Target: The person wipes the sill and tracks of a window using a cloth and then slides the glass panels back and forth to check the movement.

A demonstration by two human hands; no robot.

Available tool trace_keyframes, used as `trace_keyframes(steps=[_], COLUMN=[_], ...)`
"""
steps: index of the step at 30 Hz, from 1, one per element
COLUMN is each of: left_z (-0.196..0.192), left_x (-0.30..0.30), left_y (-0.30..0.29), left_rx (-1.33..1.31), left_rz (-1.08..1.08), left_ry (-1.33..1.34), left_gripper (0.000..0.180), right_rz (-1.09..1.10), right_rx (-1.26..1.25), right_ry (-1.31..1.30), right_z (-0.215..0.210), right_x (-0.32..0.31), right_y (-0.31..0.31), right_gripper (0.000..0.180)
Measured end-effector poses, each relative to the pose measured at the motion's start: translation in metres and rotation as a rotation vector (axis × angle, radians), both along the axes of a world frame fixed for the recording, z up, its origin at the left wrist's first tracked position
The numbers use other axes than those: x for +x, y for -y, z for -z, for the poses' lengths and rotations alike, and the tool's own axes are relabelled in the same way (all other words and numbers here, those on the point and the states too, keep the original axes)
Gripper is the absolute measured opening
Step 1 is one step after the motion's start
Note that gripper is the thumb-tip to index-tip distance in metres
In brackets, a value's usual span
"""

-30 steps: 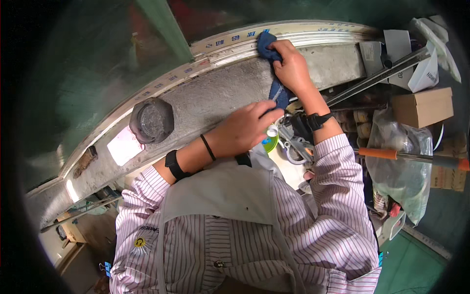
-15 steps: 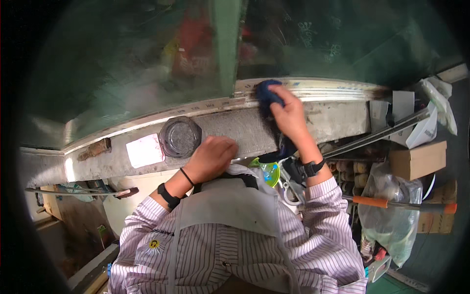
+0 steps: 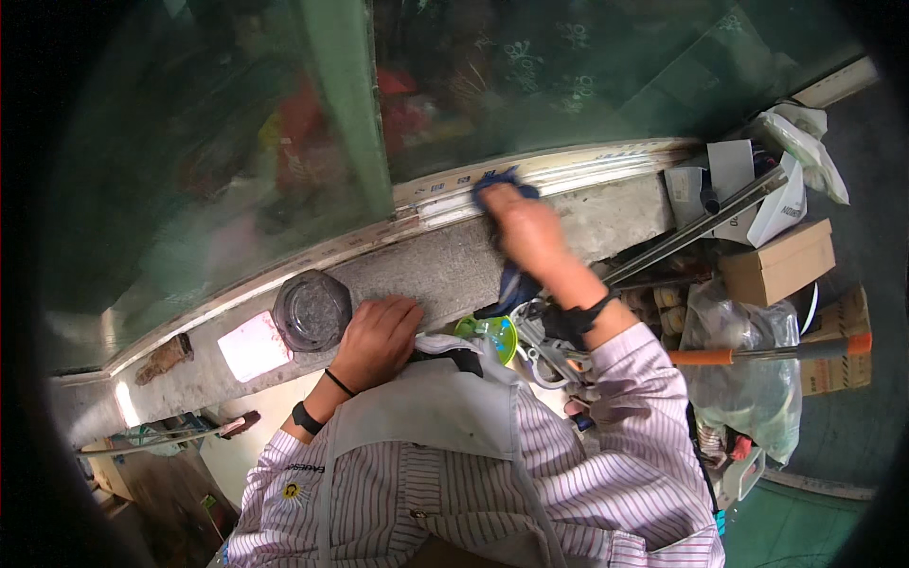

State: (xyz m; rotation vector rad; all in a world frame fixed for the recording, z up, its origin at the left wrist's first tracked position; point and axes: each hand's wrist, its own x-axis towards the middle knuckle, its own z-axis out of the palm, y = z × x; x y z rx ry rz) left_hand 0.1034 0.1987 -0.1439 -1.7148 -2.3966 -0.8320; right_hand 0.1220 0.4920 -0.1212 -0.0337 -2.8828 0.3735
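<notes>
My right hand (image 3: pixel 535 235) presses a dark blue cloth (image 3: pixel 516 284) against the pale window track (image 3: pixel 597 166). Part of the cloth bunches at the fingertips, and the rest hangs over the sill's near edge. My left hand (image 3: pixel 379 336) lies on the grey concrete sill (image 3: pixel 431 257), palm down and holding nothing. Just left of it stands a dark, many-sided glass dish (image 3: pixel 312 310). A pinkish-white square (image 3: pixel 256 346) lies beside the dish, and a brown, worn block (image 3: pixel 164 360) is farther left.
Dark green glass panes (image 3: pixel 540 85) rise behind the track. On the right are metal rails (image 3: pixel 701 227), a cardboard box (image 3: pixel 778 262), a clear plastic bag (image 3: pixel 739 331) and an orange-gripped pole (image 3: pixel 701 357). A green container (image 3: pixel 502 333) is below the sill.
My right hand and the cloth have shifted along the track to the left, with the fingers turned down more. My left hand's fingers lie flatter on the sill. The whole view has tilted.
</notes>
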Motion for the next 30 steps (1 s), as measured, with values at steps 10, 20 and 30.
trace_keyframes(steps=[10,20,30], left_z=[0.003,0.02,0.026], left_x=[-0.001,0.0,-0.004], left_y=[0.001,0.0,0.008], left_rx=[-0.144,-0.061,-0.018], left_rz=[0.018,-0.018,0.037], left_ry=[0.03,-0.095,-0.186], left_gripper=[0.036,0.038,0.036], right_rz=[0.564,0.78,0.866], right_rx=[0.414,0.365,0.345], right_ry=[0.243,0.295,0.331], right_z=[0.005,0.018,0.024], right_x=[0.029,0.012,0.022], right_y=[-0.206,-0.26,-0.297], right_gripper=[0.018,0.025,0.023])
